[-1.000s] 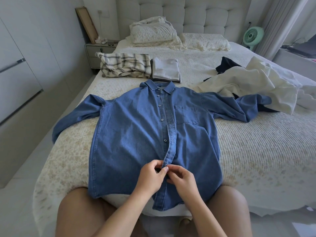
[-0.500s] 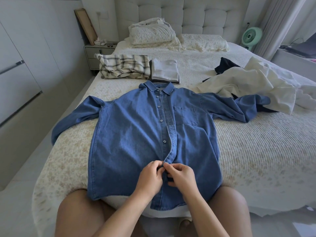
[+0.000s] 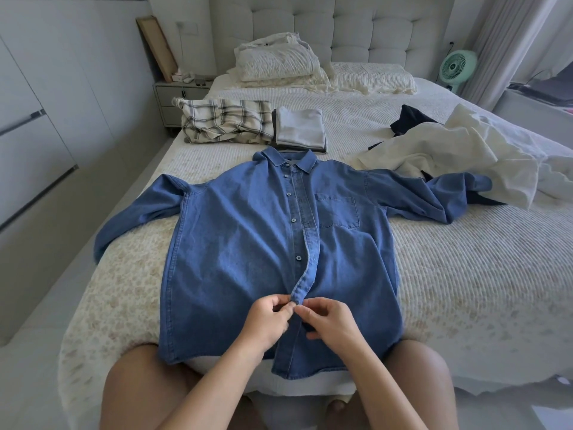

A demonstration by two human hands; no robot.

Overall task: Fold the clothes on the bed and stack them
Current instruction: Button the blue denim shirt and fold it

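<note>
Denim shirt (image 3: 248,243) lies flat on the bed (image 3: 465,274), and both the left hand (image 3: 269,318) and right hand (image 3: 328,321) pinch its placket, buttoning it. Next probably: finish buttons, then fold sleeves in.

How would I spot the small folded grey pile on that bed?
Start at the tufted headboard and come down past the pillows. Just beyond the denim shirt collar sit two piles: the folded grey pile is the plain, neatly squared one, right of the rumpled plaid garment.
</note>
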